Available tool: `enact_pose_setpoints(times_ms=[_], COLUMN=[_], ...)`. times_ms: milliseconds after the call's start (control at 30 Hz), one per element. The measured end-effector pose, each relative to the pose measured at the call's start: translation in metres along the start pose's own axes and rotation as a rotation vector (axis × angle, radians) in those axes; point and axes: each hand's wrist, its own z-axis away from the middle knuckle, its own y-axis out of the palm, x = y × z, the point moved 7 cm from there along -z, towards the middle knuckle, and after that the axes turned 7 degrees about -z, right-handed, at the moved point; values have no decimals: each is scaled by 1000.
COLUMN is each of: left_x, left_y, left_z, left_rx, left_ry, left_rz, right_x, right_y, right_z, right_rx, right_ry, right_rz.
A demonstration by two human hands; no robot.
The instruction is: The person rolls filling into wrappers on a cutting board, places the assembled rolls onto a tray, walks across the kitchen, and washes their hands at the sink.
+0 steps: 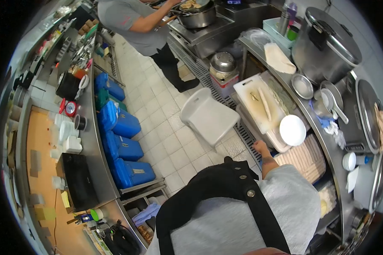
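My right hand hangs low at my side, fingers loosely curled, with nothing visible in it. It is nearest the white round bowl and the pale tray under it, apart from both. Beyond the bowl lies a white cutting board with a long pale strip of food and small green scraps on it. My left hand is out of view. In front of me a white plastic stool stands on the tiled floor.
A co-worker in a grey shirt stands at the stove by a large pan. Blue lidded bins line the left counter. A steel counter with a big pot runs along the right. A floor drain borders the tiles.
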Motion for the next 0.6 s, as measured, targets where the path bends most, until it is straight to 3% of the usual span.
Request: enact_pose_setpoints(times_ms=[100,233,333,367,433,467,500,600], left_x=[2,33,69,88,128,145,161,203], left_y=[-2,2,7,10,20,27,36,62], left_z=[5,8,7,11,16,15,12,-34], left_rx=[-12,11,35,41,57,72,86,123], left_ry=[-37,-120,-199,-233,-295,-309,-319,-257], left_rz=[5,-19,-30,-20,-19,-40,-48,-135], right_x=[15,40,38,38,18,-17,-30,45], right_y=[10,23,46,54,80,97,110,107], right_z=[-43,-49,-52,-57,-89,-122,-147,-127], right_rx=[-81,-122,62,86,175,188,195,285], right_ry=[-295,-379,-171,-197,-300,-401,-756,-315], right_rz=[139,249,112,198,387,109,591,339])
